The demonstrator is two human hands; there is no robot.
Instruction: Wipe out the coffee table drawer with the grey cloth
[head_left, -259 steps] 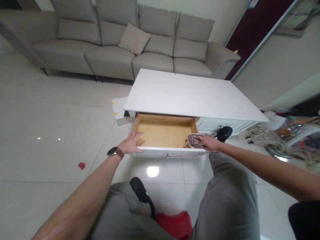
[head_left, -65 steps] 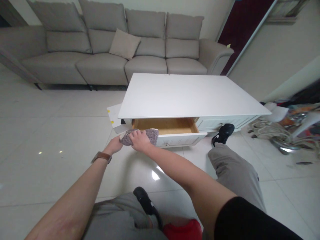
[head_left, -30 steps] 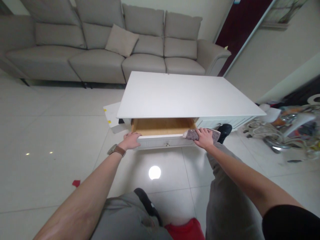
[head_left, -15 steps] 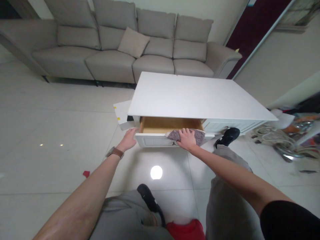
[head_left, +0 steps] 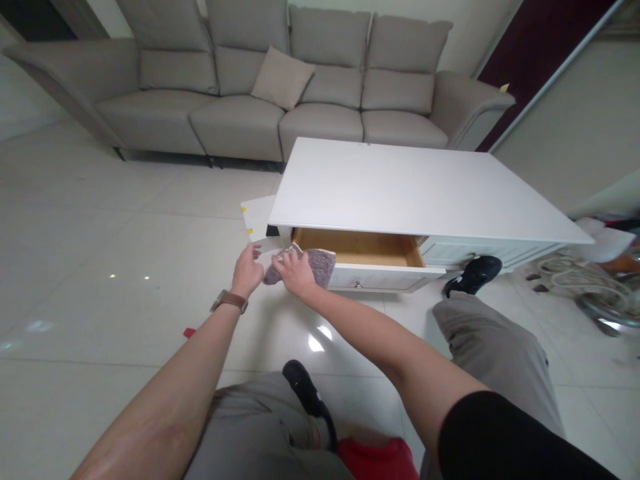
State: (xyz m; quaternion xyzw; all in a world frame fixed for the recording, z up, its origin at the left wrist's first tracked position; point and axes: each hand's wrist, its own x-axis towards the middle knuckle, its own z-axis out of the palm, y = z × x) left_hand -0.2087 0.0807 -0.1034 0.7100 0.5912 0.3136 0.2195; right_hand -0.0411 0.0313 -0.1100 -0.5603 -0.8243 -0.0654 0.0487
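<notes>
A white coffee table [head_left: 410,187] has its wooden drawer [head_left: 360,248] pulled open toward me. My right hand [head_left: 295,273] presses a grey cloth [head_left: 320,263] on the left end of the drawer's white front. My left hand [head_left: 247,270], with a watch on its wrist, is just left of that corner, its fingers curled near the cloth's edge; what they grip is hidden. I sit on the floor, my legs in grey trousers below.
A beige sectional sofa [head_left: 280,100] with a cushion stands behind the table. A white box [head_left: 257,217] lies on the tiled floor at the table's left end. Cables and clutter [head_left: 600,293] lie at the right. A red object [head_left: 380,460] lies between my legs.
My right hand has slid the cloth leftward along the drawer front, from the middle to the left corner. My left hand stays by that corner.
</notes>
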